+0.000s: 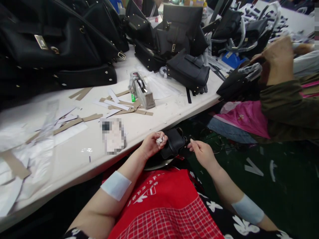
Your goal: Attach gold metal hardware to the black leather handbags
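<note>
**Spill risk at the edge of a long, smooth white counter (74, 159)**

Large, leather-look black bags with gold-coloured clasps (57, 49) crowd the counter's far left. Nearer the person is a bright red apron with a checked lower panel (161, 189). A small, leather-look black bag (173, 142) lies between the hands, just off the counter's near edge and above the lap. It could slide down to the dark green floor (231, 176) if it is poorly supported; its underside is in shadow. Its end with metal fittings points right, towards the right hand (202, 153); its long axis cannot be told firmly, the lower part being hidden.

The right hand's grip is narrow, fingertips pinched near those fittings; whether anything is between them, I cannot tell. The left hand (155, 144), beside the bag's other side, has its grip curled around small, whitish, glinting pieces (160, 140). These could drop through the fingers if that curl loosens, and such tiny things would be hard to find below.
</note>
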Available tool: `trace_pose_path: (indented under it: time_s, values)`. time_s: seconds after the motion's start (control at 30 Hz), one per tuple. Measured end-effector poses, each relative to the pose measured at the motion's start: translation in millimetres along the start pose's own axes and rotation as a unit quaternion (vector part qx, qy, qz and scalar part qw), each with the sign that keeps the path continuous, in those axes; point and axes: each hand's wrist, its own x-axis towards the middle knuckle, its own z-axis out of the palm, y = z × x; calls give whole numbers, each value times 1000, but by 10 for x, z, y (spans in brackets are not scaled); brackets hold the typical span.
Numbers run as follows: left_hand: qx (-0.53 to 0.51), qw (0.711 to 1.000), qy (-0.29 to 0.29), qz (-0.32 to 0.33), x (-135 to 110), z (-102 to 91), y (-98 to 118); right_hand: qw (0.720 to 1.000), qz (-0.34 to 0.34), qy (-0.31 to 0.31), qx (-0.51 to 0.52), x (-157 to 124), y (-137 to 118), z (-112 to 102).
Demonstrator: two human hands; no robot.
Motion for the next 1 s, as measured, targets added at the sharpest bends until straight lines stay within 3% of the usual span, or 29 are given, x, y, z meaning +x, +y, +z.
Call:
trace_pose_path:
  time_s: [0.1,0.2,0.33,0.47,0.53,0.63,0.7,0.77,0.93,1.0]
  values:
    - [-1,1000,7,2,19,-78,-34,986,-156,45,-38,-3,-164,0]
    - [16,1000,15,14,26,-21,-34,942,-307,-40,-132,82,-320,5]
    - [50,997,45,49,-127,47,143,906,-353,-115,-204,318,-411,19]
    - [214,965,100,112,-641,-57,449,918,-315,-133,-201,538,-380,-58]
    - [341,921,147,119,-939,-151,497,943,-259,-141,-151,629,-334,-115]
    - [491,838,229,71,-1236,-282,362,979,-150,-139,-23,761,-244,-174]
    - [564,787,249,24,-1306,-333,197,988,-91,-119,43,840,-182,-187]
    - [608,760,230,4,-1312,-347,38,990,-55,-106,77,900,-124,-184]
    - [632,758,160,32,-1276,-307,-147,990,-30,-89,108,941,-43,-179]
    - [656,734,170,37,-1257,-269,-122,992,-33,-70,98,924,-47,-195]
